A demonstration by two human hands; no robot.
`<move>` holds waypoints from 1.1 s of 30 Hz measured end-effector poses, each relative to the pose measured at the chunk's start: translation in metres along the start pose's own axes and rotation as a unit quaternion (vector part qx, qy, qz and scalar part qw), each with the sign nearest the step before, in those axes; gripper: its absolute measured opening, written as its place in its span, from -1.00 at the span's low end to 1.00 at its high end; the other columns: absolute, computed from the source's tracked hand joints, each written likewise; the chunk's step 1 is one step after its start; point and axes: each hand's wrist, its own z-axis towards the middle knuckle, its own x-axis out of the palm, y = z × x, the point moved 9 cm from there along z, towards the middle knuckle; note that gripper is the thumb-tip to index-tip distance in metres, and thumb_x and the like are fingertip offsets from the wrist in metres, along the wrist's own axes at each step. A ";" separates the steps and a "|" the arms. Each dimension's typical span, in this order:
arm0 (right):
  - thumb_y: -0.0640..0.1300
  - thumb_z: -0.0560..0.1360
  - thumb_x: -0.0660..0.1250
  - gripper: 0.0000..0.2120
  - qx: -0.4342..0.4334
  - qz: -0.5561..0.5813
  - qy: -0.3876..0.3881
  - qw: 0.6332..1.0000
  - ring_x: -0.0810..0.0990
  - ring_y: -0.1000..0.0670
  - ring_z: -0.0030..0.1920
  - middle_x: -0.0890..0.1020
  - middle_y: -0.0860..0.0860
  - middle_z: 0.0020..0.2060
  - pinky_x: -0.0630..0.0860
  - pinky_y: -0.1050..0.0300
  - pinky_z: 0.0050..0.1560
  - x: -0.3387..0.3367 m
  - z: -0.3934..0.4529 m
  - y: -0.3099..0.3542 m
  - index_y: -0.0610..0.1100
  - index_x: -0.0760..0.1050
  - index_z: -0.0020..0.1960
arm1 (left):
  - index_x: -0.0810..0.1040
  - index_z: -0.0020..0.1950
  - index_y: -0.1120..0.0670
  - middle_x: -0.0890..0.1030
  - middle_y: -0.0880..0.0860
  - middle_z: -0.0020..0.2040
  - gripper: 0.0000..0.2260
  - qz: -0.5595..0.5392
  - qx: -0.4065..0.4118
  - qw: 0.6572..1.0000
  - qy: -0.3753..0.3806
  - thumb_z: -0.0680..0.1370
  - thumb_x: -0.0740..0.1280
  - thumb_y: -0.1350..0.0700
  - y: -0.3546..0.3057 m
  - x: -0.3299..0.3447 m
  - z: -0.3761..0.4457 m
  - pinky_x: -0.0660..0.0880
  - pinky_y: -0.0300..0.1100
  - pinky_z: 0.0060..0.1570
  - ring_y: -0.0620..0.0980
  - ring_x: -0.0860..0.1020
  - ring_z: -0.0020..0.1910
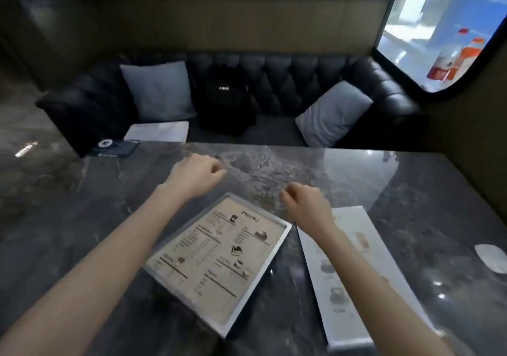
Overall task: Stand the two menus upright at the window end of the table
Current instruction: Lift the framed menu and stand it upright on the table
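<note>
A framed beige menu point(219, 262) with black print lies flat on the dark marble table point(411, 191), turned at an angle, near the front. A long narrow white menu point(365, 273) lies flat just to its right, partly under my right forearm. My left hand point(196, 174) hovers beyond the framed menu's far left corner, fingers loosely curled and holding nothing. My right hand point(307, 204) hovers between the two menus' far ends, fingers curled, also holding nothing. The window point(444, 26) is at the right.
A black tufted sofa point(288, 81) faces me with two grey cushions point(159, 92), a black backpack point(226, 100) and a white sheet point(159, 132). A dark blue card point(115, 147) lies at the table's far left corner. A white object point(491, 258) sits at the right edge.
</note>
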 end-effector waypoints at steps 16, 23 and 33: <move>-0.04 0.47 0.31 -0.48 0.151 0.248 0.028 0.957 0.39 0.03 0.29 0.44 0.04 0.26 0.36 0.11 0.31 0.150 -0.102 -0.068 -0.14 0.25 0.36 | 0.18 0.48 0.15 0.29 0.11 0.48 -0.44 0.077 -0.108 0.988 0.083 0.58 0.09 -0.14 0.113 0.168 -0.037 -0.08 0.13 0.44 0.06 0.17 0.49; -0.11 0.47 0.33 -0.63 0.338 0.479 0.055 0.808 0.63 -0.01 0.02 0.62 -0.03 0.01 0.59 0.16 0.01 0.182 -0.120 -0.083 -0.21 0.39 0.23 | 0.58 0.00 0.18 0.67 0.12 -0.14 -0.69 -0.291 -0.268 0.891 0.222 0.45 0.37 -0.06 0.133 0.179 -0.044 0.54 -0.11 -0.23 0.06 0.64 -0.21; -0.29 0.49 0.25 -0.84 0.353 0.527 0.177 0.752 0.71 -0.05 -0.22 0.70 -0.12 -0.17 0.66 0.09 -0.28 0.190 -0.106 -0.071 -0.31 0.49 0.05 | 0.59 -0.03 0.22 0.66 0.11 -0.26 -0.73 -0.342 -0.298 0.860 0.233 0.44 0.42 0.03 0.131 0.180 -0.045 0.51 -0.16 -0.39 0.03 0.64 -0.34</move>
